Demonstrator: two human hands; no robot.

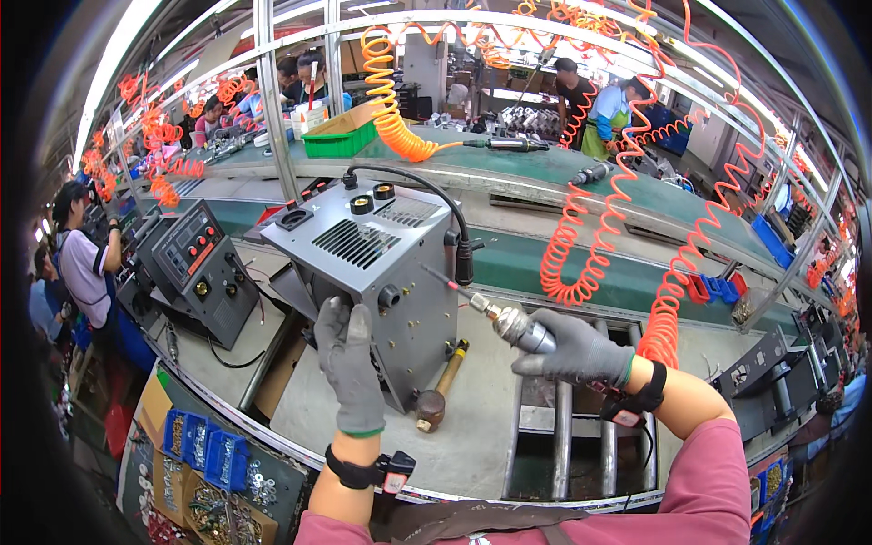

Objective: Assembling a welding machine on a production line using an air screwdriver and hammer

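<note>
A grey metal machine box [363, 250] with vents and black knobs stands tilted on the workbench [472, 427]. My left hand [350, 363], in a grey glove, presses flat against the box's near side with fingers apart. My right hand [577, 350], also gloved, is wrapped around a silver pneumatic screwdriver [504, 320]. Its thin bit points up-left at the box's right face, near a black cable plug [464, 259]. A wooden-handled mallet [438, 386] lies on the bench between my hands, beside the box's lower corner.
A second dark machine box [200, 268] sits left on the bench. Orange coiled air hoses [581, 245] hang over the green conveyor [545, 263]. A green bin [341, 138] stands behind. Blue parts bins [204, 445] sit at lower left. Other workers stand left and far back.
</note>
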